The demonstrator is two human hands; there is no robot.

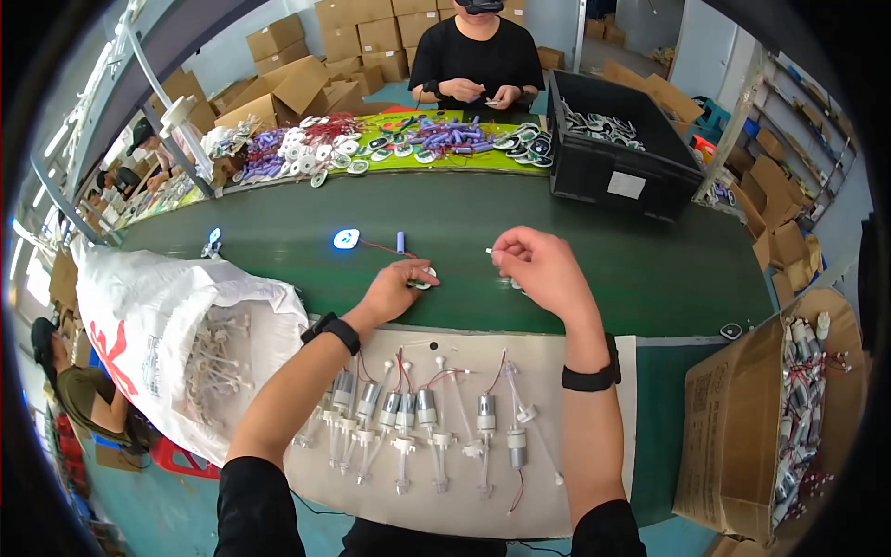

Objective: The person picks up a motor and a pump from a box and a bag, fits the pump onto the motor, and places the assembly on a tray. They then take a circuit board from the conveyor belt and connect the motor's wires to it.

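Observation:
On the green conveyor belt, my left hand [392,290] has its fingers closed on the edge of a round white circuit board [426,278]. To its right my right hand [546,274] pinches a small white connector [490,251] just above the belt. Another round board [516,284] lies partly hidden beneath the right hand. A board glowing blue [346,239] lies beyond my left hand, its red wire [380,249] running toward that hand. Beside the wire is a purple cylindrical battery [401,242].
Small motors with clear tubes [406,413] lie on a beige board [557,511] before me. A white sack [139,297] stands left, a carton [715,436] of motors right. Across the belt, a person [476,60] works beside heaped parts and a black crate [622,181].

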